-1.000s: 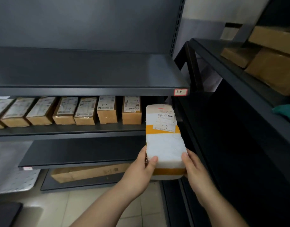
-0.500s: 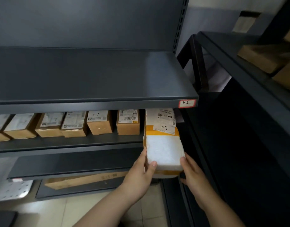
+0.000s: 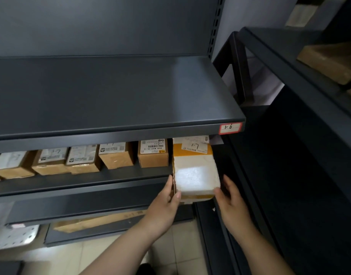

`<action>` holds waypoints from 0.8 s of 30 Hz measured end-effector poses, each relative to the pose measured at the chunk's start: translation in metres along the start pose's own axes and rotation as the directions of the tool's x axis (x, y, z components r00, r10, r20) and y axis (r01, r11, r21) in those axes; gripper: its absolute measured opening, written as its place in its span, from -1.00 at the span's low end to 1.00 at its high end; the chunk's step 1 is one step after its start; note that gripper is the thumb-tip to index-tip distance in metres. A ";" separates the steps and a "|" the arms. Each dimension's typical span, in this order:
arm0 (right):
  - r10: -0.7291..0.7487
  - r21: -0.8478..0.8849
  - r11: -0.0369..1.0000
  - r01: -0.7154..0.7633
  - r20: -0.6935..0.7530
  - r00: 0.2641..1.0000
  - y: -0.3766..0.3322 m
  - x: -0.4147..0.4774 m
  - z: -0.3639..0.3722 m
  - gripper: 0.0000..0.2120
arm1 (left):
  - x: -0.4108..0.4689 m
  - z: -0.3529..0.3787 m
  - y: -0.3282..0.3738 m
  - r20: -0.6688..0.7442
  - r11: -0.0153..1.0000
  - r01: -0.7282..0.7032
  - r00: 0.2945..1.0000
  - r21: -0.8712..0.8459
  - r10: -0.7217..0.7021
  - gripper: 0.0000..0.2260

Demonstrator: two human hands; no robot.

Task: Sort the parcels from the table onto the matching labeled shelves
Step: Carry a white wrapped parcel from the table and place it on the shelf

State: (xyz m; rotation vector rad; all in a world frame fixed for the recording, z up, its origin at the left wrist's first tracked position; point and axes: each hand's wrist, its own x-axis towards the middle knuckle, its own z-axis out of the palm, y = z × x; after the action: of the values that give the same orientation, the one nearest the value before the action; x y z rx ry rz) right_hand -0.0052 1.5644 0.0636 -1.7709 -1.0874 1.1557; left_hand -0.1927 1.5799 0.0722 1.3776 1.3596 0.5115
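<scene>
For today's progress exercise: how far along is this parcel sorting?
Done: brown parcels line the lower shelf. In hand: left hand and right hand hold the white parcel, partly on that shelf's right end. Left: cannot tell from this view.

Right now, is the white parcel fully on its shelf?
Partly in. The white parcel lies beside the boxes, but its near end overhangs the shelf edge.

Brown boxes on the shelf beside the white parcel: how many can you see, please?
5, in one row left of the white parcel: leftmost box, second, third, fourth, fifth. More may be hidden past the left edge.
</scene>
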 end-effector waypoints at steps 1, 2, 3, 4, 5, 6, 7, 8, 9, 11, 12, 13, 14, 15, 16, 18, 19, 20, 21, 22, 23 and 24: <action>-0.052 -0.039 0.998 0.051 -0.016 0.999 0.001 -0.005 0.002 -0.44 | -0.001 0.002 -0.001 -0.018 1.000 -0.009 1.000 -0.002 0.009 -0.53; -0.119 -0.108 0.987 0.115 -0.032 0.992 0.003 -0.010 0.004 -0.43 | -0.002 0.005 -0.002 -0.053 1.000 -0.019 0.998 0.005 0.019 -0.54; -0.193 -0.213 0.960 0.181 -0.034 0.981 0.005 -0.014 0.005 -0.42 | -0.006 0.008 -0.002 -0.106 0.999 -0.035 0.994 0.015 0.037 -0.54; -0.263 -0.321 0.915 0.244 -0.018 0.965 0.008 -0.020 0.006 -0.42 | -0.010 0.009 -0.001 -0.181 0.997 -0.064 0.981 0.034 0.069 -0.53; -0.312 -0.414 0.863 0.288 0.009 0.950 0.011 -0.025 0.006 -0.41 | -0.016 0.010 0.000 -0.258 0.992 -0.101 0.959 0.073 0.116 -0.53; -0.357 -0.487 0.810 0.327 0.034 0.934 0.014 -0.030 0.006 -0.39 | -0.023 0.011 0.001 -0.306 0.978 -0.144 0.934 0.154 0.185 -0.52; -0.405 -0.555 0.747 0.367 0.057 0.912 0.019 -0.033 0.005 -0.38 | -0.028 0.012 0.001 -0.303 0.934 -0.206 0.906 0.291 0.294 -0.52; -0.456 -0.616 0.675 0.406 0.085 0.886 0.024 -0.036 0.004 -0.39 | -0.031 0.014 -0.001 -0.258 0.847 -0.271 0.871 0.457 0.418 -0.52; -0.483 -0.661 0.612 0.434 0.121 0.867 0.030 -0.037 0.004 -0.41 | -0.033 0.017 -0.005 -0.178 0.728 -0.320 0.838 0.606 0.516 -0.52; -0.453 -0.708 0.545 0.449 0.202 0.868 0.034 -0.039 0.005 -0.41 | -0.032 0.023 -0.010 -0.002 0.549 -0.330 0.856 0.768 0.517 -0.50; -0.433 -0.722 0.525 0.451 0.229 0.872 0.034 -0.038 0.006 -0.41 | -0.030 0.025 -0.011 0.031 0.507 -0.312 0.873 0.803 0.488 -0.49; -0.426 -0.734 0.505 0.455 0.246 0.870 0.033 -0.036 0.007 -0.41 | -0.028 0.027 -0.011 0.044 0.497 -0.298 0.886 0.815 0.461 -0.48; -0.426 -0.747 0.487 0.453 0.250 0.870 0.033 -0.033 0.008 -0.41 | -0.025 0.029 -0.010 0.053 0.485 -0.289 0.895 0.826 0.444 -0.48; -0.431 -0.761 0.472 0.446 0.242 0.869 0.031 -0.029 0.009 -0.41 | -0.020 0.029 -0.011 0.067 0.468 -0.284 0.902 0.837 0.427 -0.47; -0.431 -0.771 0.467 0.434 0.231 0.873 0.029 -0.024 0.010 -0.40 | -0.015 0.029 -0.012 0.066 0.448 -0.273 0.903 0.852 0.424 -0.48; -0.415 -0.785 0.460 0.415 0.224 0.882 0.022 -0.013 0.011 -0.37 | -0.006 0.025 -0.007 0.049 0.437 -0.245 0.910 0.866 0.413 -0.48; -0.411 -0.794 0.446 0.413 0.229 0.883 0.017 -0.008 0.011 -0.37 | -0.001 0.022 -0.003 0.040 0.438 -0.227 0.918 0.870 0.395 -0.48; -0.409 -0.800 0.429 0.419 0.242 0.880 0.012 -0.003 0.011 -0.38 | 0.003 0.020 0.002 0.043 0.434 -0.217 0.925 0.875 0.377 -0.46; -0.393 -0.795 0.428 0.430 0.264 0.881 0.006 0.003 0.011 -0.40 | 0.009 0.019 0.003 0.057 0.423 -0.220 0.929 0.879 0.366 -0.43; -0.367 -0.783 0.445 0.434 0.282 0.886 0.001 0.008 0.011 -0.40 | 0.015 0.017 0.005 0.060 0.414 -0.222 0.928 0.883 0.368 -0.42; -0.355 -0.777 0.457 0.433 0.287 0.890 -0.003 0.014 0.011 -0.39 | 0.020 0.015 0.008 0.055 0.422 -0.212 0.934 0.882 0.354 -0.41; -0.349 -0.781 0.457 0.425 0.282 0.894 -0.007 0.020 0.012 -0.37 | 0.026 0.014 0.012 0.041 0.433 -0.202 0.935 0.878 0.352 -0.40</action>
State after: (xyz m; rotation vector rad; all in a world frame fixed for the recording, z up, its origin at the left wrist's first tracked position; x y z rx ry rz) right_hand -0.0134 1.5866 0.0602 -1.9437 -2.2311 0.3859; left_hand -0.1687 1.6005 0.0682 2.5061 1.5995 0.0694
